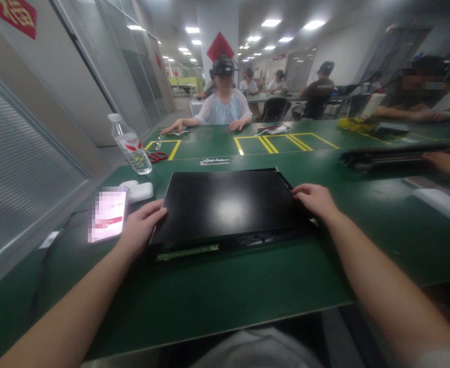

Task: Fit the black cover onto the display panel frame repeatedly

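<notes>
A flat black LCD screen panel (225, 202) lies face up in front of me, with a bright ceiling reflection on it. Along its near side runs a green circuit strip (188, 252), and a black frame (265, 239) shows under its near and right edges. My left hand (142, 225) grips the panel's left edge, thumb and fingers close together. At the right edge, my right hand (317, 200) pinches the border with bent fingers. Whether the right fingertips hold the panel alone or the frame too, I cannot tell.
Left of the panel are a lit phone (110, 213), a white case (140, 191), a water bottle (133, 148) and red-handled scissors (159, 157). White strips (214, 162) lie beyond it. A person (225, 105) sits opposite; another person's hand (449, 164) touches a dark panel (385, 159) at right.
</notes>
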The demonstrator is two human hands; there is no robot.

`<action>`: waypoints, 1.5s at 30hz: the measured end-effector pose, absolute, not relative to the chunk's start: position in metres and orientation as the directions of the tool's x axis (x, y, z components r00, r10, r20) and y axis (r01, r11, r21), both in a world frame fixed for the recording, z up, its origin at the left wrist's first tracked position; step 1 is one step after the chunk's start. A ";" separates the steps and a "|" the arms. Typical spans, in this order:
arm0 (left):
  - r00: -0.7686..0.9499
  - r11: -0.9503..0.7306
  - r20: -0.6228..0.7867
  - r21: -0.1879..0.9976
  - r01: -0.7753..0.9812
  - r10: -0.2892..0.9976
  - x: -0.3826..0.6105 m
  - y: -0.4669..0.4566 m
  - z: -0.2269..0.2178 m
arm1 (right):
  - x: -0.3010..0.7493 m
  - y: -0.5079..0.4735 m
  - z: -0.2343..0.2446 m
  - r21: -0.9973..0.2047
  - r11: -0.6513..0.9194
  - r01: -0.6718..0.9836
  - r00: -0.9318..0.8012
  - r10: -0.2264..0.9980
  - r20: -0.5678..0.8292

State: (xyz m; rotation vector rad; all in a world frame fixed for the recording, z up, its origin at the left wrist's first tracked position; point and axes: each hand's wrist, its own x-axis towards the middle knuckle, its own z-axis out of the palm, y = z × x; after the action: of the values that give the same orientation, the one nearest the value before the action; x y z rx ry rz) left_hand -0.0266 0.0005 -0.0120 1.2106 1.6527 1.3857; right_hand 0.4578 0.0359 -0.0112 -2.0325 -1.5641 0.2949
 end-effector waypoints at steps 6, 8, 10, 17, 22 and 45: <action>-0.292 -0.005 0.116 0.935 0.354 0.950 -0.034 0.002 -0.019 | 0.458 0.035 -0.012 -0.563 -0.168 0.809 0.302 0.941 0.154; -0.288 0.013 0.099 0.932 0.362 0.952 -0.033 0.001 -0.018 | 0.458 0.035 -0.012 -0.568 -0.161 0.807 0.301 0.940 0.161; -0.284 0.026 0.087 0.928 0.371 0.955 -0.031 0.000 -0.016 | 0.458 0.036 -0.011 -0.568 -0.162 0.807 0.303 0.939 0.162; -0.303 0.065 0.059 0.921 0.384 0.951 -0.023 -0.004 -0.009 | 0.455 0.034 -0.007 -0.553 -0.187 0.812 0.313 0.939 0.143; -0.288 0.088 0.028 0.920 0.383 0.957 -0.023 -0.003 -0.009 | 0.456 0.035 -0.008 -0.554 -0.174 0.814 0.310 0.937 0.162; -0.156 -0.001 0.130 0.772 0.635 0.979 -0.035 0.006 -0.024 | 0.460 0.036 -0.012 -0.556 -0.169 0.814 0.319 0.929 0.186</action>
State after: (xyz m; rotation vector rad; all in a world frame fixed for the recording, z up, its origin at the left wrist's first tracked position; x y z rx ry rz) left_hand -0.0348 0.0059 -0.0241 1.6614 1.8287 1.0041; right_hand 0.4598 0.0364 -0.0123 -2.0208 -1.5326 0.2631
